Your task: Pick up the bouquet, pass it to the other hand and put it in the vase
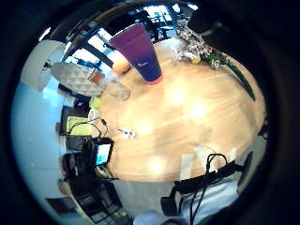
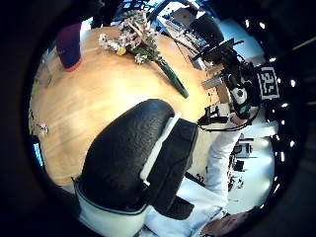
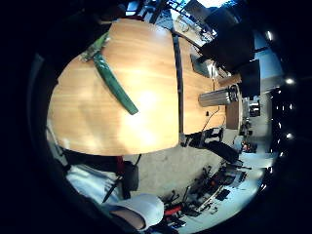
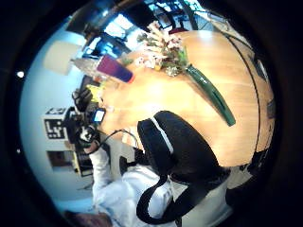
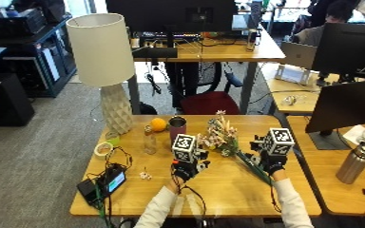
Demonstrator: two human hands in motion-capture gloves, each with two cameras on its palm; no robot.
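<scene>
Outside view: pale-flowered green-stemmed bouquet (image 5: 224, 137) lies on wooden bench (image 5: 245, 190), dark purple tumbler vase (image 5: 177, 128) at its 9 o'clock; both hands hover, left hand (image 5: 186, 168) and right hand (image 5: 270, 161), finger state unclear. Right thumb-side palm view: stem (image 4: 210, 97) lies free, so pickup step pending; next, right hand must drop onto stem and grip.

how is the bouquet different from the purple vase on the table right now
Pose: the bouquet lies flat on its side, stems pointing toward the person, while the vase stands upright.
Shape: the bouquet is long and loose, with a cluster of pale blooms at one end and green stems at the other; the vase is a compact, smooth purple cup.
Contents: the vase holds no flowers yet.
Both rest on the wooden table, and neither hand holds either.
</scene>
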